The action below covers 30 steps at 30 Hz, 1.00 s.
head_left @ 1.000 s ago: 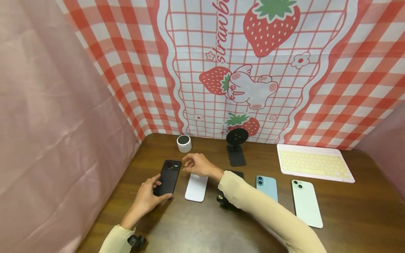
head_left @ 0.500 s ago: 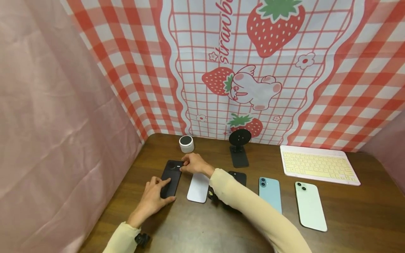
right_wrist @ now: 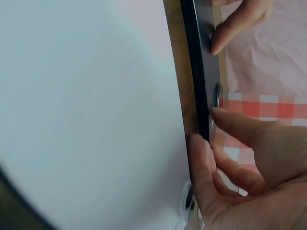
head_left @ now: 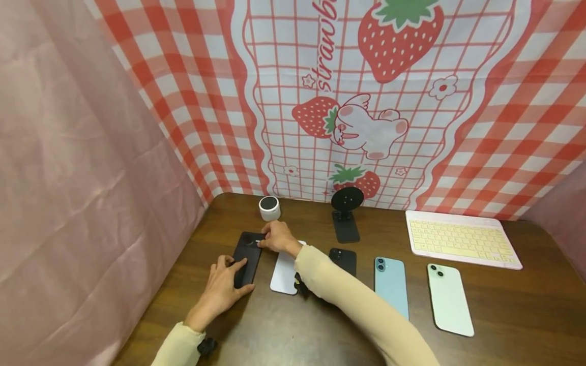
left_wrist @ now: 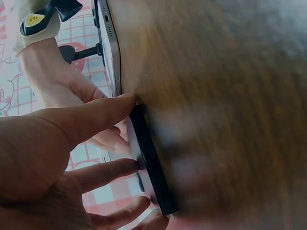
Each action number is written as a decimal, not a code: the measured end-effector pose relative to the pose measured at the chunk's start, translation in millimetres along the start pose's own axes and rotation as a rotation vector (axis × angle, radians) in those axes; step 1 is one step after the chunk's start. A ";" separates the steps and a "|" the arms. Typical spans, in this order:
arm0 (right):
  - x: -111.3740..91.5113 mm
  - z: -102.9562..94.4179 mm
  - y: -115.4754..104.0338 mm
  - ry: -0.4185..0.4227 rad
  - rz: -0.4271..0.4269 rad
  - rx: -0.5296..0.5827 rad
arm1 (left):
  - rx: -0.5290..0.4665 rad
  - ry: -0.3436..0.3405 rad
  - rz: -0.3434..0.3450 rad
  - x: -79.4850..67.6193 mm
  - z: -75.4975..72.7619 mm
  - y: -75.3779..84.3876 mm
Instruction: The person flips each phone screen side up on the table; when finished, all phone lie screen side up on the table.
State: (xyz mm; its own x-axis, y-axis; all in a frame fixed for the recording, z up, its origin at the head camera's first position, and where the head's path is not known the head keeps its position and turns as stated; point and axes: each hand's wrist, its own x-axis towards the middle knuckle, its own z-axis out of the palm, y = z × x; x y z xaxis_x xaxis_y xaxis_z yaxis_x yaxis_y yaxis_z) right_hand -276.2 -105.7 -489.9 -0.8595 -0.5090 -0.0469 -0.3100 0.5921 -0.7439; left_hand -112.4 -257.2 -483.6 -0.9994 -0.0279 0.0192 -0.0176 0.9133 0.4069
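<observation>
With your left hand [head_left: 221, 284] you grip the near end of the black phone [head_left: 247, 253], thumb at its near right corner, while your right hand [head_left: 277, 237] pinches its far right corner, on the wooden table [head_left: 284, 330] just left of the white phone [head_left: 283, 277].

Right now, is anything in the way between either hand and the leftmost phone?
Nothing visible blocks either one. The left hand touches the leftmost phone. The right hand passes over the white phone, which lies flat below, and its fingers are at the leftmost phone's far right corner.
</observation>
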 end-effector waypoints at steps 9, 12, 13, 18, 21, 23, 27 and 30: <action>-1.9 10.1 -0.6 0.076 0.096 0.009 | -0.003 -0.030 -0.015 0.7 0.4 5.3; -2.6 10.3 -1.5 0.077 0.107 0.025 | 0.007 -0.039 -0.025 0.4 -0.8 8.2; -2.4 10.3 -1.9 0.078 0.105 0.025 | 0.013 -0.043 -0.026 0.2 -1.4 9.2; -2.8 9.5 -3.9 0.058 0.094 0.014 | 0.035 -0.044 -0.012 -2.0 -3.6 13.9; -4.1 8.6 -4.3 0.045 0.082 0.015 | 0.035 -0.043 -0.012 -2.7 -3.8 15.0; -4.9 7.5 -4.3 0.046 0.073 0.029 | 0.030 -0.056 -0.022 -2.4 -4.1 14.6; -5.4 6.3 -2.3 0.050 0.061 0.104 | 0.001 -0.086 -0.040 -1.3 -6.9 12.6; -6.5 7.2 -0.4 0.057 0.063 0.205 | -0.026 -0.101 -0.041 -1.3 -10.1 10.5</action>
State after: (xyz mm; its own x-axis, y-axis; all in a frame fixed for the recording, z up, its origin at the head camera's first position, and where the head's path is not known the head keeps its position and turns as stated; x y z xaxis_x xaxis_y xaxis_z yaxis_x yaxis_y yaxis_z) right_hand -267.5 -107.1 -494.1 -0.8982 -0.4349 -0.0642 -0.1708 0.4797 -0.8607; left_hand -111.0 -251.7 -470.1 -0.9957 -0.0229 -0.0899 -0.0595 0.9012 0.4292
